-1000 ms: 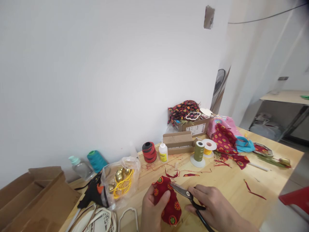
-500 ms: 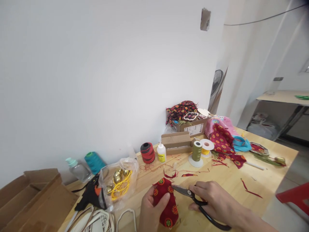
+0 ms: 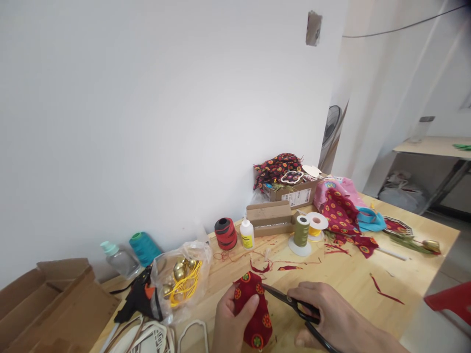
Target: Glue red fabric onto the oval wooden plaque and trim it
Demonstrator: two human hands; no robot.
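My left hand (image 3: 232, 318) pinches a dark red piece of fabric (image 3: 263, 318) with round orange and green motifs, the thumb lying across its front. In my right hand (image 3: 326, 314) is a pair of black-handled scissors (image 3: 290, 300), pointing left. Their blade tips meet the fabric's upper right edge; whether they cut into it I cannot tell. My right fingers wrap round the handles, partly hiding them. Just beyond the fabric lie thin red fabric scraps (image 3: 260, 267) and loose red thread on the wooden table (image 3: 342, 279).
Behind stand a red-black thread spool (image 3: 225, 234), a glue bottle (image 3: 247, 234), an olive thread spool (image 3: 301, 231) and a cardboard box (image 3: 274, 218). To the left are a plastic bag of gold bells (image 3: 180, 274), a black glue gun (image 3: 139, 299) and pale frames (image 3: 193, 326). Patterned cloth (image 3: 336, 211) lies right.
The scissor handles have spread apart and my right hand has shifted slightly lower. The blade tips stay at the fabric's edge. My left hand keeps the fabric in nearly the same place.
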